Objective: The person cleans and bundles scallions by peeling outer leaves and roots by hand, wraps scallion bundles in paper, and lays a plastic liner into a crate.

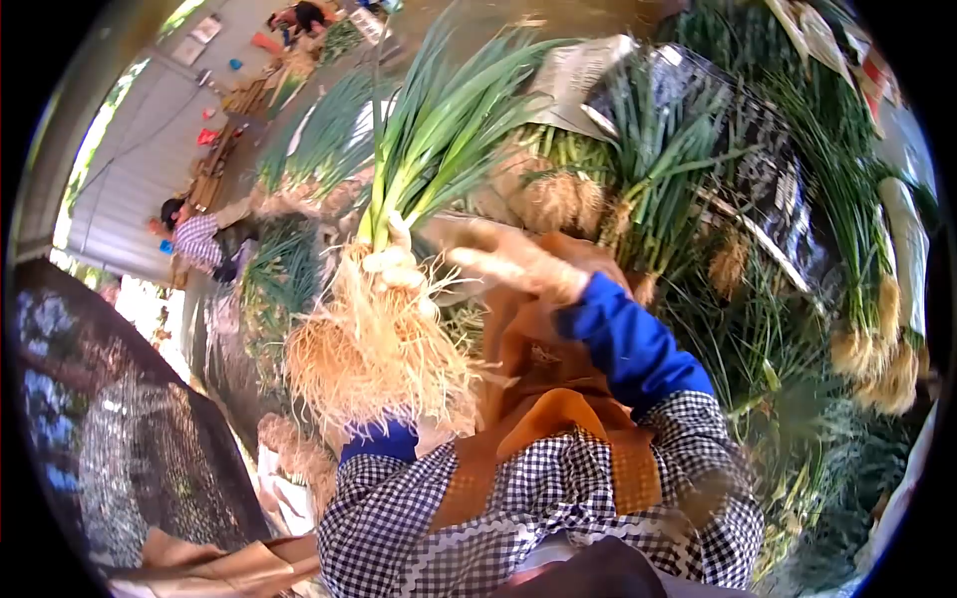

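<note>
A bunch of green leafy stalks (439, 149) stands upright in front of me, with a thick mass of pale, stringy roots (384, 339) hanging below. My left hand (397, 261) is wrapped round the stalks just above the roots; the roots hide most of its wrist and forearm. To the right of the bunch is my right hand (518, 261), its fingers stretched toward the stalks and slightly blurred, with nothing seen in it. An orange-brown apron (553, 349) covers my lap below the hands.
More rooted bunches (563, 199) lie beyond my right hand, others (862, 339) at the far right. Loose green stalks (698, 329) cover the ground on the right. A person in a checked shirt (197, 239) is at the left; another person (299, 18) is farther back. Dark netting (150, 448) hangs lower left.
</note>
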A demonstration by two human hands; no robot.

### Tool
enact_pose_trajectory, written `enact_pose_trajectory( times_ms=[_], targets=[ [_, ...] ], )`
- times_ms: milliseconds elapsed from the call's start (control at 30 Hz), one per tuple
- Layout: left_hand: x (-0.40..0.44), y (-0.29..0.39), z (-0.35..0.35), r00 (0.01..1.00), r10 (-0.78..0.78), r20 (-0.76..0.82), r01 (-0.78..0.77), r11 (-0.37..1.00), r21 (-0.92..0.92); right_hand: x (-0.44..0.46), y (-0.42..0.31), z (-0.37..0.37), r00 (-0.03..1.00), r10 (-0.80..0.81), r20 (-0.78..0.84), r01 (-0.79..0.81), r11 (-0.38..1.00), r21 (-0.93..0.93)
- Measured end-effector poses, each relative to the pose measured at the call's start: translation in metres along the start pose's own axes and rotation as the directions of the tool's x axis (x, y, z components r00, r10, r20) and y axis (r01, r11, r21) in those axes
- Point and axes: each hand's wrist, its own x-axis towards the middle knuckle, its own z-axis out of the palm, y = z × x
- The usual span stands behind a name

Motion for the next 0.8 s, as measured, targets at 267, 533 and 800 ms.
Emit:
enact_pose_trajectory(
  times_ms=[267,533,800],
  targets=[
    [-0.051,0.029,-0.023,0.976,0.155,-0.153,-0.15,0.988,0.041,0.046,0.054,0.031,0.982,-0.019,-0.19,0.06,0.976,0.211],
    [-0.098,0.056,-0.059,0.924,0.296,-0.241,-0.287,0.955,0.073,0.103,0.088,0.017,0.982,-0.041,0.185,0.051,0.997,-0.052],
    [-0.144,0.095,-0.134,0.858,0.445,-0.257,-0.417,0.895,0.157,0.049,0.193,-0.185,0.885,0.317,-0.34,-0.465,0.62,-0.632]
  ],
)
